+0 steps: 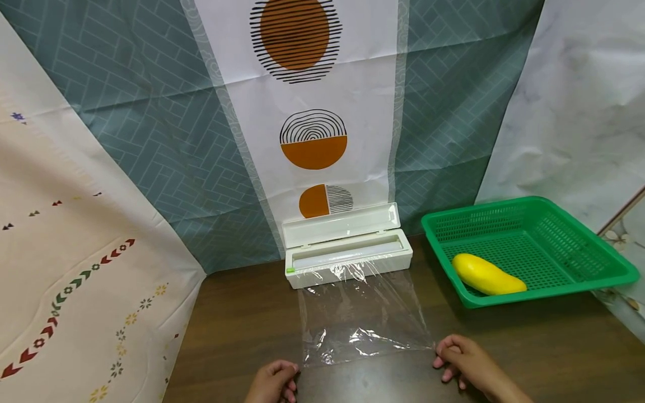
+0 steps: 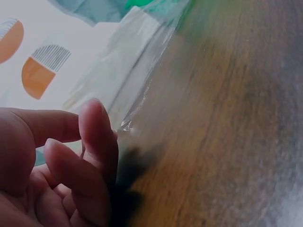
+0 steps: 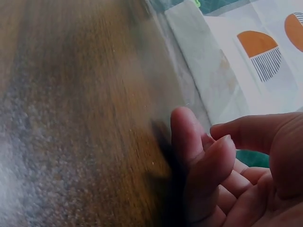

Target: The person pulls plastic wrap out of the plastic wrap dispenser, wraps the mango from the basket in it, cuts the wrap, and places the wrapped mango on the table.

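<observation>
A sheet of clear plastic wrap stretches over the table from a white wrap dispenser box, whose lid stands up at the back. Inside the box lies the roll. My left hand pinches the near left corner of the wrap between thumb and forefinger. At the near right corner, my right hand pinches the film the same way. Both wrist views show the left hand and right hand with their other fingers curled, and the film running off toward the box.
To the right of the dispenser, a green plastic basket holds a yellow, mango-like fruit. The brown wooden table meets a patterned cloth backdrop behind the box. Light cloth hangs along the left side.
</observation>
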